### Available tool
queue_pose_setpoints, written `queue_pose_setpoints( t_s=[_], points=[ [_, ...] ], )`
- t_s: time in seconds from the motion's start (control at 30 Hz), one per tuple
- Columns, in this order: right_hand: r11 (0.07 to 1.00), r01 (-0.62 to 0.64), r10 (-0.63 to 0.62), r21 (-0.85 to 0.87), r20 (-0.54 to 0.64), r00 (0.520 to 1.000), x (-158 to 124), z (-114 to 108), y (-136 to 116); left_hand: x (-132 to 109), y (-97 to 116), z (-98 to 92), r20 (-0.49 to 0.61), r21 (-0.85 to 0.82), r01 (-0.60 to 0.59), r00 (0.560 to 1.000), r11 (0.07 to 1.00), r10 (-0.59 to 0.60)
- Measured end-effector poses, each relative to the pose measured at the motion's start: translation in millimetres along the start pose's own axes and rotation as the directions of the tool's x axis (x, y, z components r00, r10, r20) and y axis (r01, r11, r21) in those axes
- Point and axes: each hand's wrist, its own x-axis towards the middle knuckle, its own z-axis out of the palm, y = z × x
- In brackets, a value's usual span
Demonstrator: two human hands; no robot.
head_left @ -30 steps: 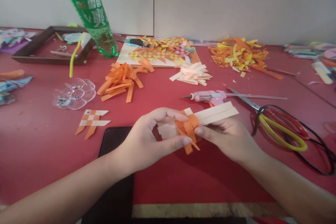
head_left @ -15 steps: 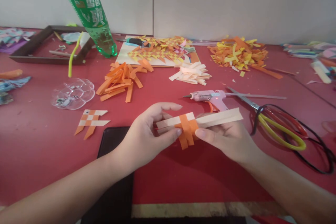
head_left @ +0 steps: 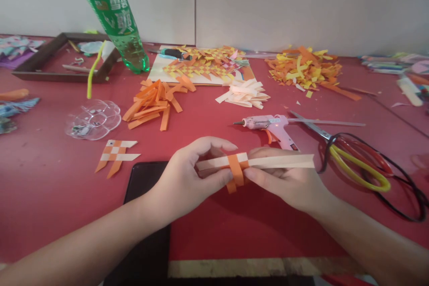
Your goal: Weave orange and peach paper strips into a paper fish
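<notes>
Between my two hands, above the red table, are woven paper strips (head_left: pixel 236 169), orange crossing cream. My left hand (head_left: pixel 196 167) pinches their left side, thumb in front and fingers behind. The right side is gripped by my right hand (head_left: pixel 284 181), its thumb pressed on the orange part. A long cream end sticks out to the right across that hand. Left of my hands lies a finished-looking woven paper fish (head_left: pixel 115 156) with cut tails. Beyond them are a pile of orange paper strips (head_left: pixel 156 105) and a pile of cream paper strips (head_left: pixel 244 94).
A pink glue gun (head_left: pixel 268 123) lies beyond my right hand, beside scissors (head_left: pixel 355 167) and a black cable (head_left: pixel 420 199). A green bottle (head_left: pixel 117 18), dark frame (head_left: pixel 23 71), clear tray (head_left: pixel 95 118) and paper scraps (head_left: pixel 304 69) stand farther back. A black flat object (head_left: pixel 147 232) lies under my left arm.
The woven strips have dropped slightly and turned, so the long cream end now lies more level. My hands have moved a little with them, uncovering the glue gun's handle.
</notes>
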Motion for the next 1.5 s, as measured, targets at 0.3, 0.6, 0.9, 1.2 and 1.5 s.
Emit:
queue_pose_setpoints(
  t_s=[0.3, 0.6, 0.9, 1.2, 1.5],
  points=[
    [0.969, -0.138, 0.136, 0.205, 0.022, 0.99, 1.6, 6.2, 0.9, 1.0, 2.5, -1.4, 0.046, -0.178, 0.036, 0.999, 0.983, -0.029],
    [0.983, -0.134, 0.125, 0.124, 0.077, 0.989, -2.8, 2.6, 4.0, 4.0, 1.5, -0.6, 0.001, -0.148, 0.117, 0.993, 0.982, -0.119],
    [0.991, -0.092, 0.084, 0.102, 0.078, 0.993, 1.5, 1.9, 2.7, 3.0, 0.1, 1.7, 0.013, -0.073, 0.078, 0.997, 0.994, -0.078],
    [0.995, -0.057, 0.052, 0.078, 0.063, 0.997, 1.3, 2.8, 2.4, -2.7, -0.7, 5.0, 0.097, 0.207, -0.168, 0.984, 0.964, 0.151],
    [0.973, -0.086, 0.062, 0.214, 0.115, 0.991, 0.7, 2.7, 5.3, -1.6, 3.2, 3.8, 0.011, 0.143, -0.051, 0.999, 0.988, 0.05]
  ],
)
